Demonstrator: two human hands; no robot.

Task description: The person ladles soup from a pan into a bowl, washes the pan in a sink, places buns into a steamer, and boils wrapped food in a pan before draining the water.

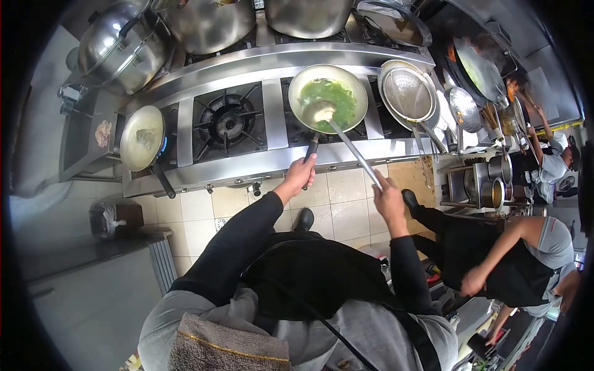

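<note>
you're prob stirring green liquid (340, 97) in the frying pan (343, 72) over the stove (273, 117); r hand (388, 196) fingers are gripping ladle (350, 144), l hand (300, 174) fingers pan handle (314, 146); next move's prob calling for steady holding.

Pale pan (130, 137) left of black burner (226, 122), blue flame (165, 144) at pan's edge. Large steel pot (198, 28) beyond burner; domed-lid pot (120, 51) beyond, farther left. Strainer (408, 93) well right of burner; bin (131, 214) on floor, nearer, left.
</note>
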